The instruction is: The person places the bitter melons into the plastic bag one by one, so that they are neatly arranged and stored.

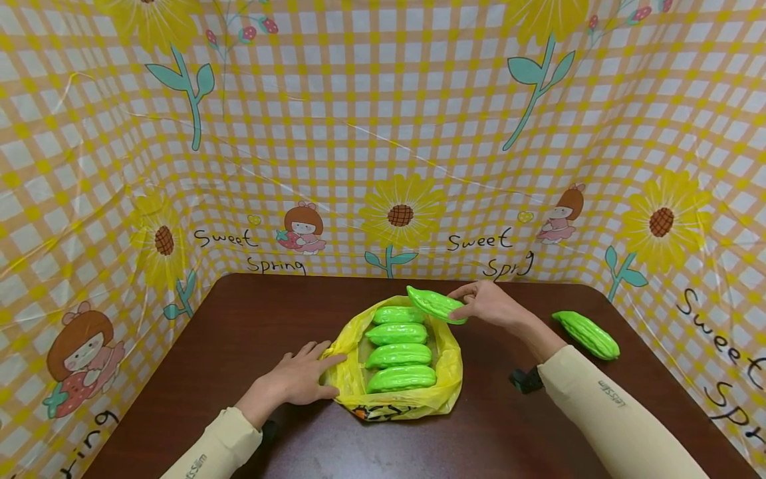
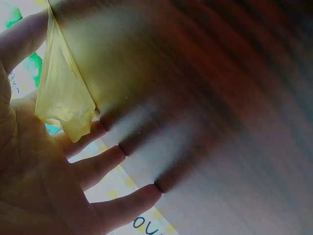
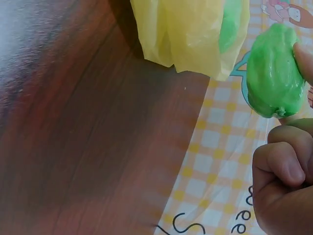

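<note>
My right hand [image 1: 487, 305] pinches a bright green bitter melon [image 1: 435, 305] by its blunt end, tilted above the far right rim of a yellow plastic bag [image 1: 451, 369]. In the right wrist view, thumb and fingertips grip the bitter melon [image 3: 275, 71] while other fingers curl below. Several more bitter melons [image 1: 399, 356] lie stacked in a row inside the open bag. At the bag's left side, my left hand [image 1: 302, 376] rests with spread fingers touching the plastic. The left wrist view has a fold of the bag [image 2: 66, 93] beside the thumb, with fingertips on the table.
One loose bitter melon [image 1: 586, 334] lies on the dark brown table [image 1: 257, 313] at the right. A small black object [image 1: 525, 380] shows under the right forearm. Checked yellow cloth [image 1: 335, 153] with printed flowers surrounds the back and sides.
</note>
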The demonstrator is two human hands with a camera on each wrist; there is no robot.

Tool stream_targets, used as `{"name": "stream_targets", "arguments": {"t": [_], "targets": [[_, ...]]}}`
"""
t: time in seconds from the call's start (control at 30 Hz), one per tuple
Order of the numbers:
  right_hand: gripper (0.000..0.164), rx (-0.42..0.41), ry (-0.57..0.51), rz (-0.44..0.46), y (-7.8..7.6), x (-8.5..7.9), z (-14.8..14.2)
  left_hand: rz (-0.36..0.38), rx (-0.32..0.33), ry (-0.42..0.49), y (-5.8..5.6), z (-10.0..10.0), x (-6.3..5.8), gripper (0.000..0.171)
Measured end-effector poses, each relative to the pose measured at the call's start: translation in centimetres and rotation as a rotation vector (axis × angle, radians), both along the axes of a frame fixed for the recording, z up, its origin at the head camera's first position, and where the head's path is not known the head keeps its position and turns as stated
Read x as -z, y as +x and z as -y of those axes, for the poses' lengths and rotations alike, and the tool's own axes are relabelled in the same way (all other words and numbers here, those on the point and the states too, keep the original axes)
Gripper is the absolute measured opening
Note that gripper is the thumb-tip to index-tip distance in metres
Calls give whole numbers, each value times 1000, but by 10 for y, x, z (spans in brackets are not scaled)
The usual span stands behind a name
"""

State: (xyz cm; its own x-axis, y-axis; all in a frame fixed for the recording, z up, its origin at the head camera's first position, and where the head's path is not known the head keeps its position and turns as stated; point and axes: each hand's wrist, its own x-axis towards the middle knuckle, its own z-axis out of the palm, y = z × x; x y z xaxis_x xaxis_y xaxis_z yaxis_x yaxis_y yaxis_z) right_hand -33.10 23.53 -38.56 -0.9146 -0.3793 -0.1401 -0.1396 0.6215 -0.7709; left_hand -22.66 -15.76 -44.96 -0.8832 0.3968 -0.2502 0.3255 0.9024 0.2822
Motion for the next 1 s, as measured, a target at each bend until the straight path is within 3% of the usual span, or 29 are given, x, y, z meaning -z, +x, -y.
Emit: {"name": "stream_targets", "arguments": {"t": [0.37,1.0], "targets": [[53,-82,27,-69,-15,7,24,5,-1,16,1,0,-2,66],[50,-151,69,-122,-22,18,58,-2,3,5,1,0,-2,67]]}}
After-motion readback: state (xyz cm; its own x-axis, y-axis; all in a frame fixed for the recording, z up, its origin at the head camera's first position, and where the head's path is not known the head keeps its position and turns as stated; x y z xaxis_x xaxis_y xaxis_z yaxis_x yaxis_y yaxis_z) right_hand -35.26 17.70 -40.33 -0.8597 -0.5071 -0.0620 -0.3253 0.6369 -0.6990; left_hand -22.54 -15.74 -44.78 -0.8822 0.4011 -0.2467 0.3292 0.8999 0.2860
